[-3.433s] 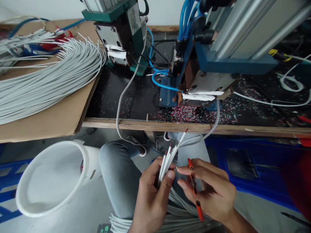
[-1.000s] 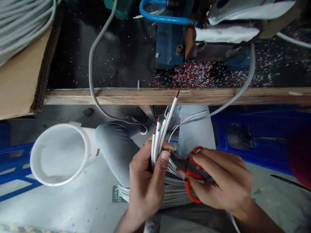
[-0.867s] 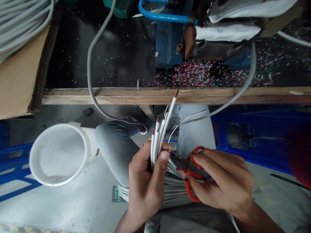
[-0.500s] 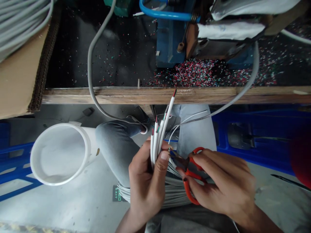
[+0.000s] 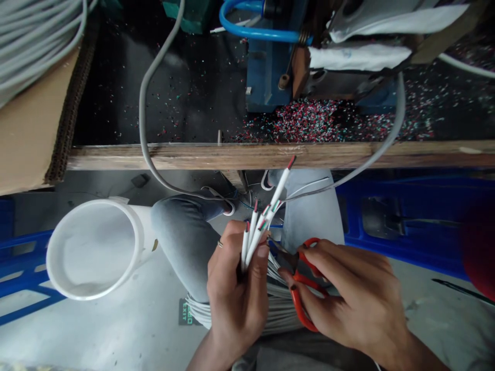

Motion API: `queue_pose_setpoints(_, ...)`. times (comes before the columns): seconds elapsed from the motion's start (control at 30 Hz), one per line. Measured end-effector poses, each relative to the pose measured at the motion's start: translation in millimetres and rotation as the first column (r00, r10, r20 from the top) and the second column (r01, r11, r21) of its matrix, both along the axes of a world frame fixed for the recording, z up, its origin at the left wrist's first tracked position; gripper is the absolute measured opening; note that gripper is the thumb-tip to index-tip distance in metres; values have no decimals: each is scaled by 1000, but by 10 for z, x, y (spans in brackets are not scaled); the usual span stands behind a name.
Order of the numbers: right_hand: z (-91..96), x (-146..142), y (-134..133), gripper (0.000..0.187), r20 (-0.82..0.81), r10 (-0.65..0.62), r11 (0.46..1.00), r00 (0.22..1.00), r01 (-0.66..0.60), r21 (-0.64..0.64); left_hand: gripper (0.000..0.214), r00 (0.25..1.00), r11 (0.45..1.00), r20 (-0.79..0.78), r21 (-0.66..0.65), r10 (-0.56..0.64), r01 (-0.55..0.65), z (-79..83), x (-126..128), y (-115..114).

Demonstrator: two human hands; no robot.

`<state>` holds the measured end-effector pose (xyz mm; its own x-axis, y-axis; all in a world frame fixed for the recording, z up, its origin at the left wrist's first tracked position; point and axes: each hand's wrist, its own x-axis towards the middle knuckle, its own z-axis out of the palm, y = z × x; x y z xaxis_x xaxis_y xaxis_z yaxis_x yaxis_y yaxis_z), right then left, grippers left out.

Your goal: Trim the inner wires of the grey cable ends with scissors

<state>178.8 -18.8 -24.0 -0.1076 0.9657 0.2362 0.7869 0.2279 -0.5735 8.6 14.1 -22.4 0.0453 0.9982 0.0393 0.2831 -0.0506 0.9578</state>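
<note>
My left hand [image 5: 235, 293] is closed round a bunch of white cables [image 5: 260, 226] whose stripped ends show red and green cores; one cable sticks out further, up to the bench edge. My right hand [image 5: 348, 299] grips orange-handled scissors [image 5: 299, 293], blades pointing left toward the cables beside my left thumb. More white cables [image 5: 276, 309] lie across my lap under both hands. My knees in grey jeans are below the bench.
A wooden bench edge [image 5: 185, 154] runs across above my hands. On it stand a blue machine [image 5: 270, 67] with a heap of coloured insulation scraps [image 5: 309, 116]. A white bucket [image 5: 91, 250] stands at the left on the floor. Blue crates [image 5: 390, 221] sit right.
Since the earliest frame the view has tipped down and my right hand has turned the scissors so the blades face the cables. In the last second the cable bunch has tilted slightly right.
</note>
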Motion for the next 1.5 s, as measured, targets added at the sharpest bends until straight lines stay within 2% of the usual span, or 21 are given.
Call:
queue_pose_setpoints(0.23,34,20,20,17,68,3,1000,998,-4,15,28,997,998,-69,53,-23,27,11,36,27)
queue_pose_setpoints(0.37,51,60,59,17,116,25,999,993,-30,36,22,997,999,-74,51,2,2,2,27,45)
queue_pose_setpoints(0.5,42,156,119,13,129,86,994,988,-95,62,17,998,999,-51,5,-32,33,1,-25,55)
queue_pose_setpoints(0.63,-10,269,192,15,131,155,974,979,-174,144,15,995,989,18,-111,-98,100,9,-92,50)
queue_pose_setpoints(0.73,-67,328,236,15,132,185,962,974,-207,179,12,991,976,87,-187,-98,113,-4,-133,42)
queue_pose_setpoints(0.93,-135,378,256,16,158,218,953,963,-244,177,6,993,971,88,-219,-80,98,-13,-154,40)
queue_pose_setpoints(1.2,-56,387,269,16,267,196,941,944,-257,219,12,988,982,79,-130,-131,141,56,-71,124)
queue_pose_setpoints(1.5,15,322,225,14,306,185,949,934,-250,190,9,997,992,15,-103,-72,74,73,-32,113)
